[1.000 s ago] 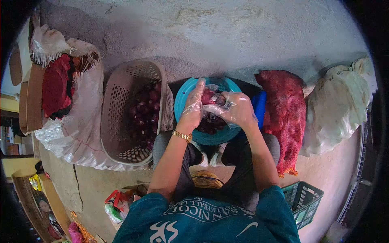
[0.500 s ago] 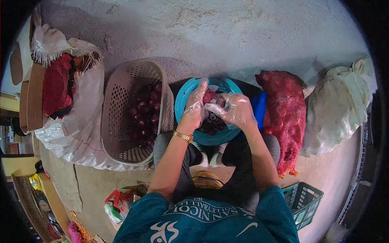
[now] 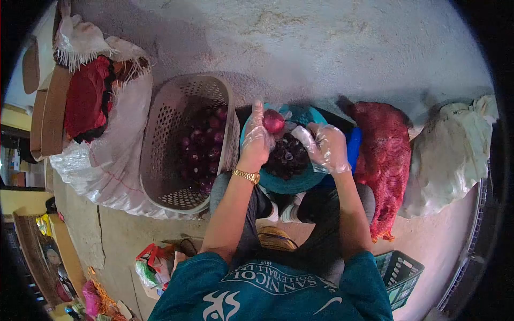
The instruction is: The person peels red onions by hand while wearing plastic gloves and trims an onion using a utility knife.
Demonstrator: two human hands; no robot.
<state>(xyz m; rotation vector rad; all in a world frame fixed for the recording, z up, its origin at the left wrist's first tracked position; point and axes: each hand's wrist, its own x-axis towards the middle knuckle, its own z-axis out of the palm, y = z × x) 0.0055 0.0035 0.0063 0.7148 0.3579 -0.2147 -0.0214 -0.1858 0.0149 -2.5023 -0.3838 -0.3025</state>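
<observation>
My left hand (image 3: 257, 140), in a clear plastic glove, grips a round red onion (image 3: 273, 122) above a teal basin (image 3: 284, 185). The onion looks smooth and shiny. My right hand (image 3: 327, 148), gloved the same way, is just right of the onion and apart from it. Its fingers are curled together, and whatever they hold is hidden. Dark purple onion skins (image 3: 289, 155) lie inside the basin beneath both hands. To the left, a beige perforated basket (image 3: 160, 166) contains many red onions (image 3: 206, 144).
A red mesh sack (image 3: 383, 155) and a white sack (image 3: 447, 160) stand to the right. A blue object (image 3: 354, 147) is beside the basin. On the far left is a large white woven sack (image 3: 115, 144). A green crate (image 3: 399, 275) sits near my right side. Behind everything rises a concrete wall (image 3: 321, 48).
My right hand has drawn away from the onion to the right, so the onion in my left hand shows plainly. The whole view has shifted slightly.
</observation>
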